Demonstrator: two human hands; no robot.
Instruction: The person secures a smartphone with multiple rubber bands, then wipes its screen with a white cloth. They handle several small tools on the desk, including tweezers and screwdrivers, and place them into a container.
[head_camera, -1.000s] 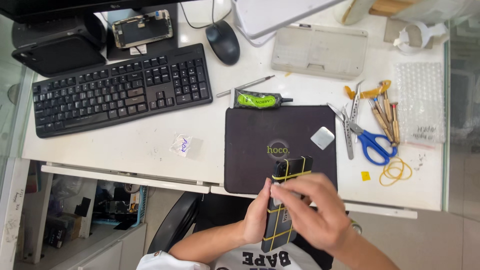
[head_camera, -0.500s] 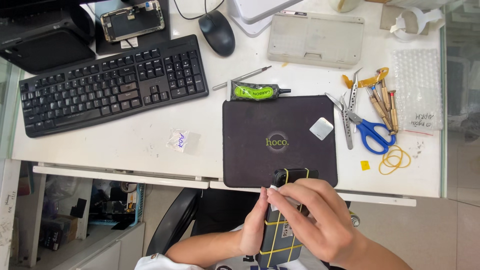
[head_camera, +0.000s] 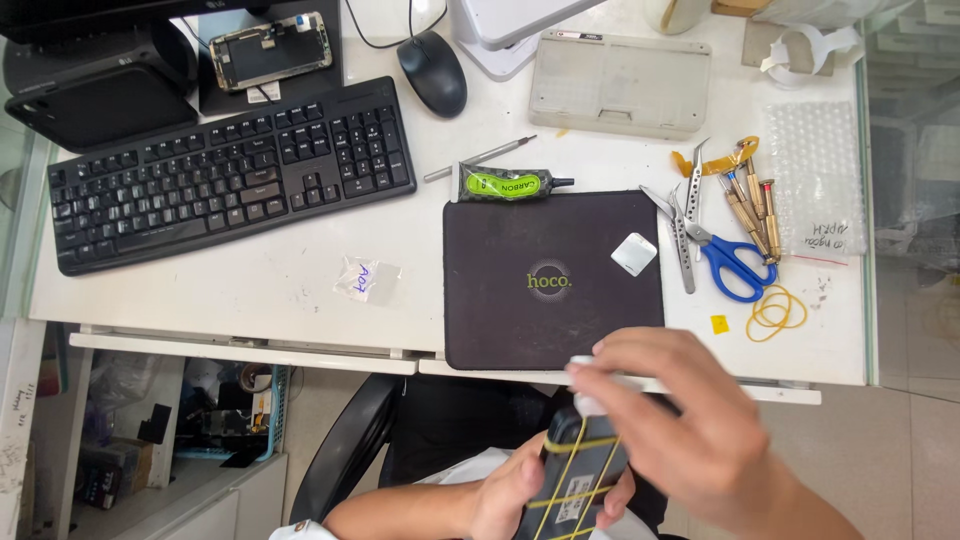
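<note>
Black keyboard lay at the desk's far left, angled slightly, with a bare phone screen part on a dark pad above it. Small clear plastic bag sat on the white desk below the keyboard. Black mouse was beyond the keyboard's right end.

Left hand came up from the bottom edge, forearm running in from the lower left. Fingers curled around the left side and underside of a dark phone bound with yellow rubber bands; the grip was closed on it. Phone was held below the desk's front edge, over the lap, its long axis tilted slightly right of upright.

Black work mat lay on the desk straight above the phone, near the desk's front edge, with a green glue tube along its top edge and a small pale square piece near its right side.

Right hand reached in from the lower right, blurred, palm down, covering the phone's upper right part. Fingertips pinched something small and white at the phone's top end; what it was could not be told.

Tweezers, blue-handled scissors, brass-handled screwdrivers and loose yellow rubber bands lay right of the mat, well apart from both hands.
</note>
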